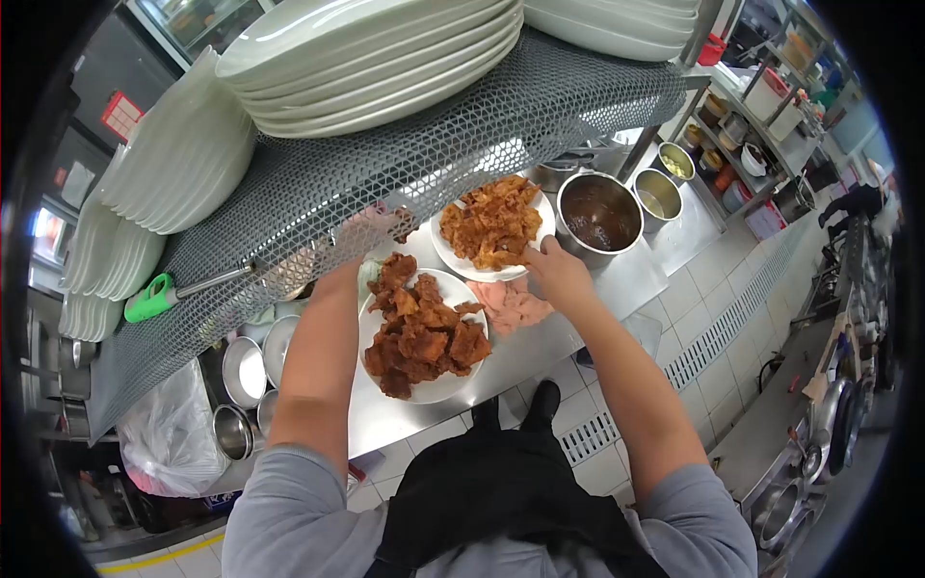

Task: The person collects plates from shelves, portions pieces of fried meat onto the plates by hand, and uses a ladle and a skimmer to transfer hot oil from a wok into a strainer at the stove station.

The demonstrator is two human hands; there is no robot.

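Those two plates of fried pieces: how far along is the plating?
Both look filled: the near plate is heaped with dark fried pieces, and so is the far plate. The right hand touches the far plate's rim. The left hand is under the mesh shelf. Both plates sit on the steel counter.

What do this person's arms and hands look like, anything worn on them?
Both arms are bare from above the elbow down, with short grey sleeves covering only the upper arms. The left hand is partly hidden behind the mesh shelf liner; the right hand shows no glove, ring or watch. A black apron hangs down the front of the grey shirt.
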